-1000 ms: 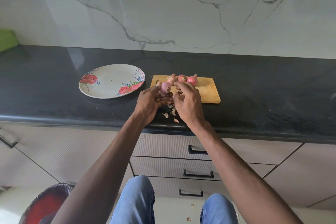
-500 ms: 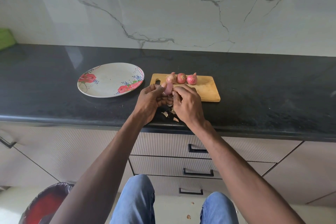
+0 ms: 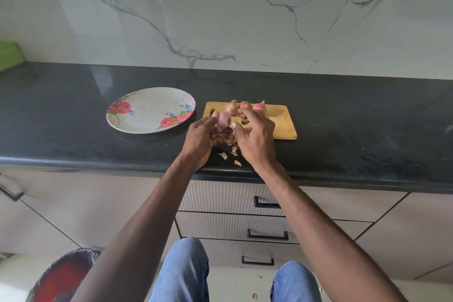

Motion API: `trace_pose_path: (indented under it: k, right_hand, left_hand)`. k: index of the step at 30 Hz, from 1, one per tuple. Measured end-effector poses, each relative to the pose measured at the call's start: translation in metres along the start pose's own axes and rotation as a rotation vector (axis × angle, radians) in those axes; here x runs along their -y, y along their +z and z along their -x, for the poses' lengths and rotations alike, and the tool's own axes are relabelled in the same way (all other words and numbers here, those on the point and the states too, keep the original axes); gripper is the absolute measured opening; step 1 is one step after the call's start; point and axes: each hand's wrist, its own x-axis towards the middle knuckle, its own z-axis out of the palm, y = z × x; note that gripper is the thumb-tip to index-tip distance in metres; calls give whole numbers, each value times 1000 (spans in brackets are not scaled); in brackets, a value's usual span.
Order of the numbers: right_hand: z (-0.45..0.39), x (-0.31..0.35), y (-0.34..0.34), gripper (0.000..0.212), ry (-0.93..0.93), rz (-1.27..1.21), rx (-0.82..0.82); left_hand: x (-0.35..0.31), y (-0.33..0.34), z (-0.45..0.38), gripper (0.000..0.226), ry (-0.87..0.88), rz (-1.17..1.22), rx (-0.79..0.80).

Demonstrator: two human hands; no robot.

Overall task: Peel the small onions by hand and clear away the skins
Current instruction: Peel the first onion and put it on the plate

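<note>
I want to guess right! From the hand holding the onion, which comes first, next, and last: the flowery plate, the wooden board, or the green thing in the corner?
From the left hand:
1. Wooden board, just right, behind the fingers.
2. Flowery plate, to the left.
3. Green thing, far left by the wall.

Soft even daylight, sharp focus, wide-angle edge bending

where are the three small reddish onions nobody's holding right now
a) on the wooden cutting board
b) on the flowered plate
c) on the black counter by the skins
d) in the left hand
a: the three small reddish onions sit in a row along the far edge of the rectangular wooden cutting board.
</note>
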Motion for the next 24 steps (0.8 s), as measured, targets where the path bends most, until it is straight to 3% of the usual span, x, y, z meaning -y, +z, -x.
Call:
trace_pose_path:
  k: [9, 12, 16, 20, 24]
  right_hand:
    - [6, 9, 0, 3, -91, 88, -53]
    - [4, 6, -3, 16, -4, 59, -102]
    - [3, 8, 0, 43, 3, 85, -80]
    - [-1, 14, 1, 27, -37, 180, -53]
    - [-6, 24, 13, 18, -30, 251, -83]
  left_hand:
    - [3, 0, -1, 17, 21, -39, 31]
    - [2, 0, 0, 5, 36, 63, 24]
    - [0, -2, 0, 36, 60, 185, 21]
    - [-3, -3, 4, 34, 75, 198, 14]
    - [-7, -14, 10, 34, 228, -60, -53]
